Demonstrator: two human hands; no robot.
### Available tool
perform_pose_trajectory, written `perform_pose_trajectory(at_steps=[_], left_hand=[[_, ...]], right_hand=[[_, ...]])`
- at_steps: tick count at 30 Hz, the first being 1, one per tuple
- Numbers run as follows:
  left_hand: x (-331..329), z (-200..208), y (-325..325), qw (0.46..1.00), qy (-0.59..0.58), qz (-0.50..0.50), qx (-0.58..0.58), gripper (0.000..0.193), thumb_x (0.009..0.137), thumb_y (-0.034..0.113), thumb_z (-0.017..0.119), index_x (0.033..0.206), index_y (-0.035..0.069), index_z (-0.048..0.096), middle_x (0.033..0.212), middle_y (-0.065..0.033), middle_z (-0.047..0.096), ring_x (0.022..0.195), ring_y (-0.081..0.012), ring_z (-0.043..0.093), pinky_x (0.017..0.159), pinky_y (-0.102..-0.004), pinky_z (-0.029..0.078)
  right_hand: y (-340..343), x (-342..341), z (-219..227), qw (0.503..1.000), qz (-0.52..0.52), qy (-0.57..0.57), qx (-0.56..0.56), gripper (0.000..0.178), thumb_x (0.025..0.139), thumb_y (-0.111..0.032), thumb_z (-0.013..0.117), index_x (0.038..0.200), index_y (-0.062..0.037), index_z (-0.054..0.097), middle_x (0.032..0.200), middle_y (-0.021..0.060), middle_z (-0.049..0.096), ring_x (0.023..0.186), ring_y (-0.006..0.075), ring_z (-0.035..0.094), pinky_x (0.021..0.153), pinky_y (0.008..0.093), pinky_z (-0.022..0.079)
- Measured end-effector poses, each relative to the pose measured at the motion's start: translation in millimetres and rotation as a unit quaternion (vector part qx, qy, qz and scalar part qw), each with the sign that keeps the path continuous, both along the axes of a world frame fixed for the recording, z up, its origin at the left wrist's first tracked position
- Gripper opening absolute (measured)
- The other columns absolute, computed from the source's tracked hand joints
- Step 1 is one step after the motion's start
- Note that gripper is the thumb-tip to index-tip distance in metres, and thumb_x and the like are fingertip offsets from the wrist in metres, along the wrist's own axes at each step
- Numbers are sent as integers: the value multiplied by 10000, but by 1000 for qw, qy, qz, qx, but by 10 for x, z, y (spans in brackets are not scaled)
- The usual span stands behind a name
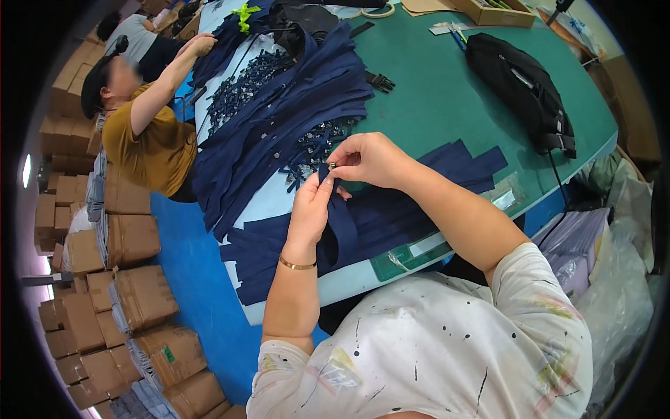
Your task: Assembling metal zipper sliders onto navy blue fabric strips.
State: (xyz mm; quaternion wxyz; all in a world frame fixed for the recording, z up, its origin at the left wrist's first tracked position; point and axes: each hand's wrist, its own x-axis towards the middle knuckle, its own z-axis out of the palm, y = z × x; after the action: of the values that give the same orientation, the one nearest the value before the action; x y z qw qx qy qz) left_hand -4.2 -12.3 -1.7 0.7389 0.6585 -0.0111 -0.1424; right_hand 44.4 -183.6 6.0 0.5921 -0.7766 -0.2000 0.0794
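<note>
My left hand pinches the end of a navy fabric strap, which hangs down in a curve below it. Thumb and fingers of my right hand close on a small dark metal clip at that strap end. The fingertips of both hands meet there, so the exact join is hidden. Beneath my hands lie flat navy strips along the table's near edge. Just beyond is a heap of short navy pieces with shiny metal clips. A large bundle of long navy straps spreads to the far left.
A black bag rests on the green mat at right. A black plastic buckle and an open cardboard box lie farther off. A co-worker in a mustard top reaches over the table's left side. Stacked cartons line the left.
</note>
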Motion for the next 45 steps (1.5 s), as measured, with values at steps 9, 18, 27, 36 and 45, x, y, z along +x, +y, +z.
perform_pose_trajectory(at_steps=[9,18,27,36,45], left_hand=[[-8,-49,45,999,-48,-13,10,197,972,117,428,1028,-1,575,845,-29,585,750,-104,548,720,-241,451],[-32,-72,1,990,-112,16,90,188,971,107,422,992,-7,571,766,-34,581,689,-98,546,654,-230,442],[-32,-7,28,989,-130,10,75,195,976,117,427,1011,-17,564,796,-37,590,717,-105,564,681,-234,459],[-56,31,58,939,-273,22,210,207,977,129,439,1064,-16,558,903,-45,597,752,-111,558,734,-241,457],[-86,72,-9,999,-33,7,-32,219,961,163,476,1051,-18,560,792,-55,573,735,-155,575,716,-265,459]], right_hand=[[20,-30,60,999,-9,-10,-31,174,741,-155,732,844,-20,693,785,73,657,724,156,646,660,263,508],[32,-53,108,992,-49,-52,-104,142,730,-148,724,827,-48,699,804,62,668,717,176,655,636,272,509],[33,-68,80,996,-15,-92,-13,156,727,-130,733,851,-51,680,796,51,656,722,173,644,648,275,506],[-9,-121,219,975,-16,-220,5,156,722,-115,730,866,-73,687,783,35,623,735,175,615,616,278,498],[-43,61,50,996,35,26,73,203,836,-217,644,863,-23,699,773,76,683,710,132,641,648,248,489]])
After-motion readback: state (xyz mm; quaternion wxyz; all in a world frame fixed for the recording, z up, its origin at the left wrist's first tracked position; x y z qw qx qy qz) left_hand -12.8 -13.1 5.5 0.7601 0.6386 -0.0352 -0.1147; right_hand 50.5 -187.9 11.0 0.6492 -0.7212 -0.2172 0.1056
